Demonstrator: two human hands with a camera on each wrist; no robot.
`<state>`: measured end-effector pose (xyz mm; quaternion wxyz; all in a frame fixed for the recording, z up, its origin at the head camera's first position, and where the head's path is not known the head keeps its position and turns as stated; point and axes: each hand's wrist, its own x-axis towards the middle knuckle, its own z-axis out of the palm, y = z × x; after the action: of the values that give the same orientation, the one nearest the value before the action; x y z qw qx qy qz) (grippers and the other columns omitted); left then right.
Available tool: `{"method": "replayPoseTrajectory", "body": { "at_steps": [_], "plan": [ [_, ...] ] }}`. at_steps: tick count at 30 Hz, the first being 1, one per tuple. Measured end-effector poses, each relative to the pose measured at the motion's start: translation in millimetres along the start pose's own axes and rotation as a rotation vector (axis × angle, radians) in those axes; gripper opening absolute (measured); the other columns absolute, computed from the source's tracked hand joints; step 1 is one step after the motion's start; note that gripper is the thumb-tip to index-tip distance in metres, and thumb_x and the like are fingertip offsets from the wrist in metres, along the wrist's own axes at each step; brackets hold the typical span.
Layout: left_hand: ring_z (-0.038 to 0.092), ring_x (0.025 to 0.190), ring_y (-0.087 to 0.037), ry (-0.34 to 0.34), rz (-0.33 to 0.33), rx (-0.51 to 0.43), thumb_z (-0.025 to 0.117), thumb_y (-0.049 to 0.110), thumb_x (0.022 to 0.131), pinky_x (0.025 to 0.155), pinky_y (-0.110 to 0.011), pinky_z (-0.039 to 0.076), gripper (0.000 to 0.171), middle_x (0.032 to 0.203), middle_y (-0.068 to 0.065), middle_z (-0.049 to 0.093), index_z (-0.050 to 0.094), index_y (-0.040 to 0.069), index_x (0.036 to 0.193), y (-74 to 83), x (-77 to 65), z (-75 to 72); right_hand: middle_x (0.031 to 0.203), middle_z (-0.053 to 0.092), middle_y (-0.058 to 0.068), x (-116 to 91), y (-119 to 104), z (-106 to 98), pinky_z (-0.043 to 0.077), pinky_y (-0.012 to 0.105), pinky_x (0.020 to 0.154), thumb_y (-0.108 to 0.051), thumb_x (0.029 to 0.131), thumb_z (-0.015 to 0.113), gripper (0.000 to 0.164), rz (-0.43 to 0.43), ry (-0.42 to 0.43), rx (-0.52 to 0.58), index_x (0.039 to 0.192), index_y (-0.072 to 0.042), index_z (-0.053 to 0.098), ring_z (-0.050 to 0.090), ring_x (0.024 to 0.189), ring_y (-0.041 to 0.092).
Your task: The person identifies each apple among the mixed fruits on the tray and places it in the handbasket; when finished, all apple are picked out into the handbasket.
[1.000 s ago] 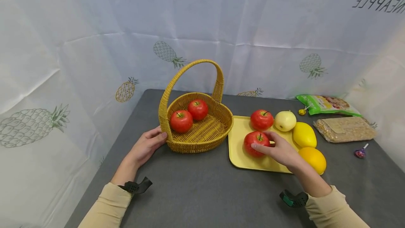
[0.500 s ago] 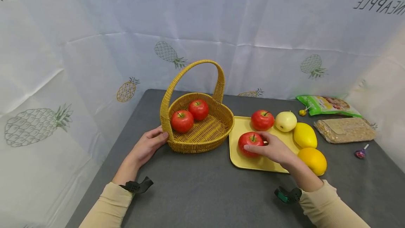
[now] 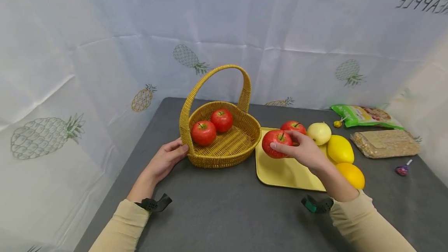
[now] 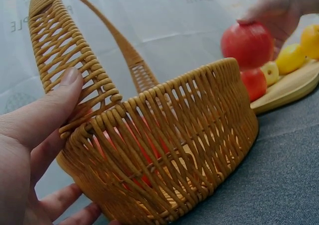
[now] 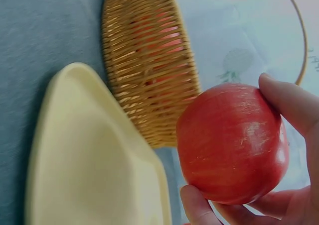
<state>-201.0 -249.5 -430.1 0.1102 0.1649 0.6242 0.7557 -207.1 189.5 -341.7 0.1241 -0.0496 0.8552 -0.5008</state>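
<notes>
Red and glossy, a round apple [image 3: 274, 140] hung above a pale-yellow rectangular tray [image 3: 280, 171], the right hand [image 3: 308, 153] curved around it, thumb and fingers on opposite sides. The left hand [image 3: 164, 161], fingers parted, held a golden woven basket [image 3: 218, 162], thumb across the foot of its handle [image 3: 200, 84]. Along the tray's right and far sides lay an orange round fruit [image 3: 351, 175], a yellow oval fruit [image 3: 340, 149], a pale round fruit [image 3: 319, 133] and another red apple [image 3: 293, 126]; two more red apples [image 3: 203, 133] sat in the basket's left half.
</notes>
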Motion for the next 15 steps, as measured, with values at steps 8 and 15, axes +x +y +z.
{"method": "replayPoseTrajectory", "body": {
  "at_steps": [8, 15],
  "plan": [
    [0.027, 0.149, -0.018, 0.015, 0.004, 0.019, 0.058, 0.013, 0.106, 0.106, -0.026, 0.045, 0.040, 0.167, -0.015, 0.020, 0.055, -0.010, 0.138, 7.8, 3.7, -0.5, 0.130, 0.060, 0.018, 15, -26, 0, 0.053, 0.046, 0.095, -0.046, 0.093, 0.075, 0.076, -0.043, -0.015, 0.017, 0.146, -0.001, 0.046, 0.056, 0.116, 0.032],
    [0.041, 0.139, -0.007, 0.015, -0.005, 0.026, 0.057, 0.012, 0.107, 0.105, -0.026, 0.046, 0.039, 0.166, -0.019, 0.022, 0.054, -0.012, 0.138, 2.5, 0.4, 0.9, 0.131, 0.062, 0.017, 28, -31, 6, 0.053, 0.048, 0.096, -0.046, 0.092, 0.077, 0.072, -0.045, -0.058, 0.049, 0.144, -0.003, 0.049, 0.058, 0.116, 0.031]
  ]
}}
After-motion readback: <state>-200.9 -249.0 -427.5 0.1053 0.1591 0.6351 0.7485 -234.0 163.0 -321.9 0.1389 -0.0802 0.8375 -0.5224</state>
